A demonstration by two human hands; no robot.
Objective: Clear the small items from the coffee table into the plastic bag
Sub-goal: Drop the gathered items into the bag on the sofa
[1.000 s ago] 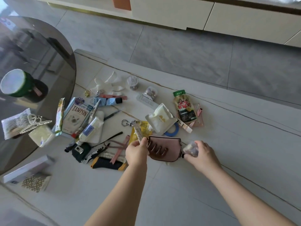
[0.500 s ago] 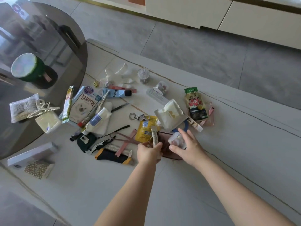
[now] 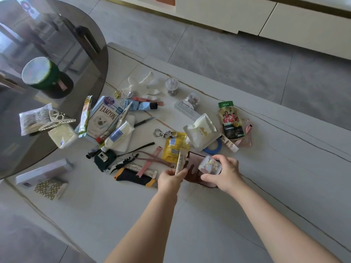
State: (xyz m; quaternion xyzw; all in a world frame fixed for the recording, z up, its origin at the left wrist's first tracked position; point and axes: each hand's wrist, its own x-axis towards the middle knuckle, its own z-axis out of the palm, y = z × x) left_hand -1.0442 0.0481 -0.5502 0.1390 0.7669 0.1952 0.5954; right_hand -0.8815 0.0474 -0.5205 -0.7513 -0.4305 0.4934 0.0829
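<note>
Pink pouch, on the coffee table near its front edge, partly under both hands. Left hand: fingers curled, pinching an upright sachet. Right hand: gripping a small clear tub of pale pieces, now carried left over the pouch from its earlier spot beside it. Judged: both items are being gathered together. Plastic bag: not identifiable in view. Remaining clutter: yellow packet, tape ring, tampon box.
</note>
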